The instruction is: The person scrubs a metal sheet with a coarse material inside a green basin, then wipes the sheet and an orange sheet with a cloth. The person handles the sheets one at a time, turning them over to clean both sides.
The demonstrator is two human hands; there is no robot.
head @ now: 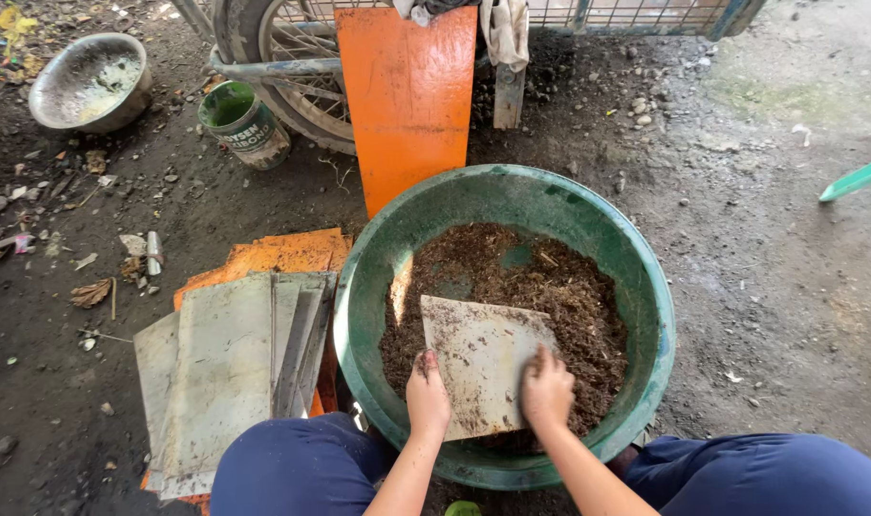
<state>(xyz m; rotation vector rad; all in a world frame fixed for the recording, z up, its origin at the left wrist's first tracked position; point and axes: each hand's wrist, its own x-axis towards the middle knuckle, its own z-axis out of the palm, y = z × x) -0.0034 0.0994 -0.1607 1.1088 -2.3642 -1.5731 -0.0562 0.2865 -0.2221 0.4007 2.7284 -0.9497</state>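
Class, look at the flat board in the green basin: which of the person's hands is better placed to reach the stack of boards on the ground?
Left. The left hand grips the flat board on the side nearest the stack of boards; the right hand is farther.

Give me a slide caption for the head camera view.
Both hands press a flat grey sheet into brown compost inside a green basin.

Single head-worn view, looking steeply down from above the knees, close over the green basin (645, 287) at centre; dirt ground (760, 239) all round, wheel (292, 57) far off toward 11 o'clock.
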